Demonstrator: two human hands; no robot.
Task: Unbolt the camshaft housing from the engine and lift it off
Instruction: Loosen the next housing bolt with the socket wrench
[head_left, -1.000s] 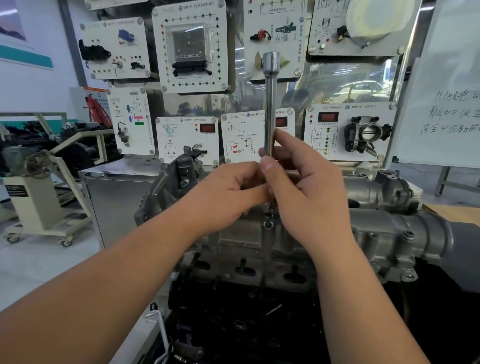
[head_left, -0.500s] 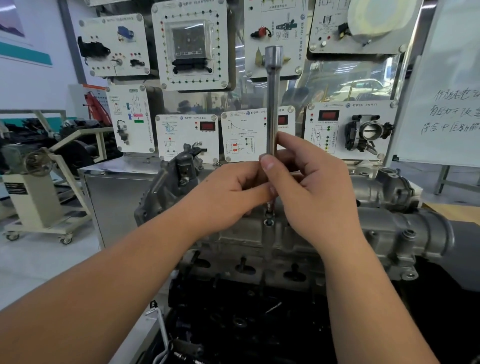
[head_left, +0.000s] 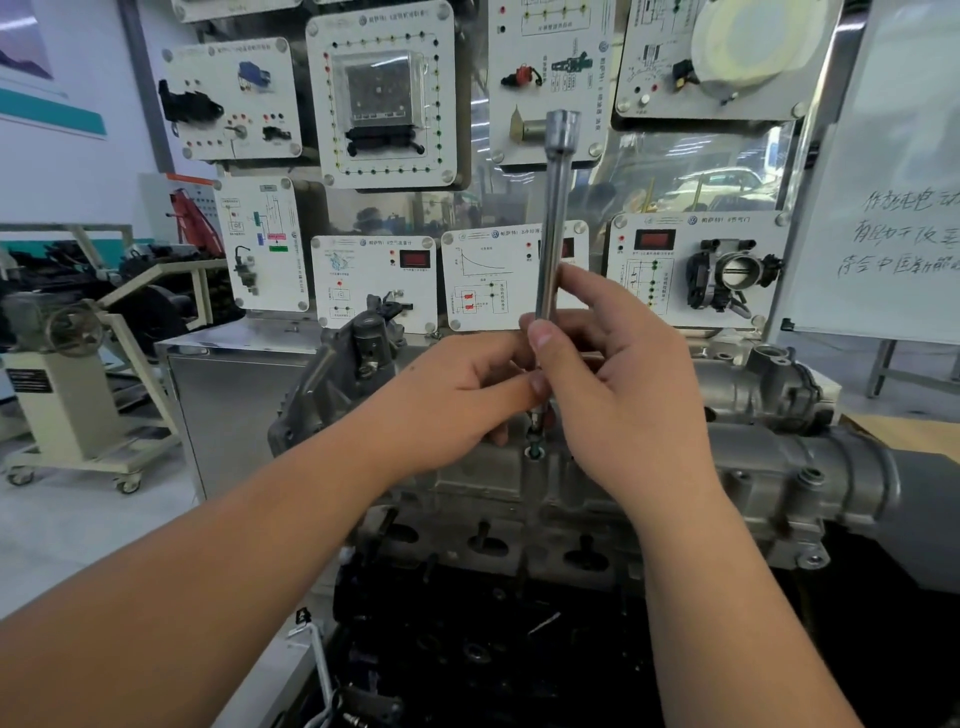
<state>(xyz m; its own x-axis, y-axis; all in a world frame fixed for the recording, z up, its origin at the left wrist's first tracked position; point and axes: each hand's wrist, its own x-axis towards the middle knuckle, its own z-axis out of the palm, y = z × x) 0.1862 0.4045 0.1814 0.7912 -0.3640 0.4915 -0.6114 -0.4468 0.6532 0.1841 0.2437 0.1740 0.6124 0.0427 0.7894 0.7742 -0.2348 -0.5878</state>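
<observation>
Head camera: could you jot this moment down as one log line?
step: unbolting | right hand: pinches extension bar upright | left hand: steadies bar's lower end | bolt: in camshaft housing

Handwritten Chinese characters, including 中国, on the whiteboard (head_left: 893, 208)

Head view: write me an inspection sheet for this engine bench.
Surface: grey cast-metal camshaft housing sits on the black engine block.
Job's things: long chrome extension bar stands upright over a bolt hole.
Clutter: nothing seen.
Grippers: left hand and right hand both pinch the bar's lower end.
Cables: nothing seen.
Surroundings: white training panels behind, handwritten whiteboard on the right, beige wheeled stand on the left.
</observation>
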